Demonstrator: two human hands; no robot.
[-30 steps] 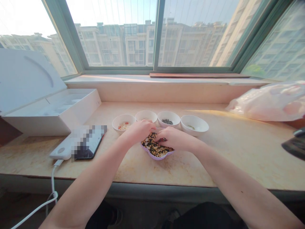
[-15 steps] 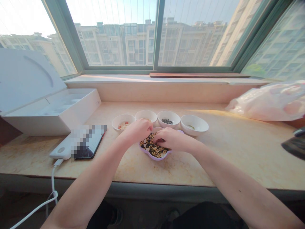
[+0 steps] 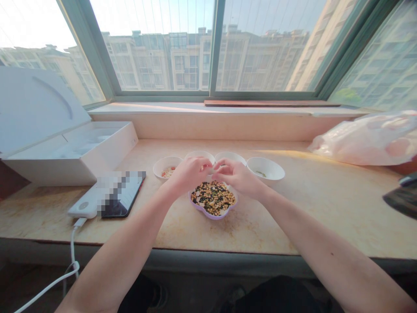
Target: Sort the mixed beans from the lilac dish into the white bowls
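Observation:
My left hand (image 3: 190,174) and my right hand (image 3: 236,177) are raised just above a lilac flower-shaped dish (image 3: 213,215), their fingertips close together and curled. Nothing shows in their fingers. The dish holds a mix of yellow, dark green and pale beans. Behind my hands, two white bowls (image 3: 199,154) (image 3: 230,154) are partly hidden, so their contents do not show. Further left, a white bowl (image 3: 167,172) holds red and pale bits. A fourth white bowl (image 3: 265,168) on the right has a little green in it.
All this stands on a marble windowsill (image 3: 276,217). To the left are an open white box (image 3: 107,150), a white power bank (image 3: 84,204) with a cable, and a pixelated phone (image 3: 122,195). A plastic bag (image 3: 365,141) lies at the right, below the window.
Both hands have lifted off the dish and moved back over the two middle bowls. The beans in the dish are now uncovered.

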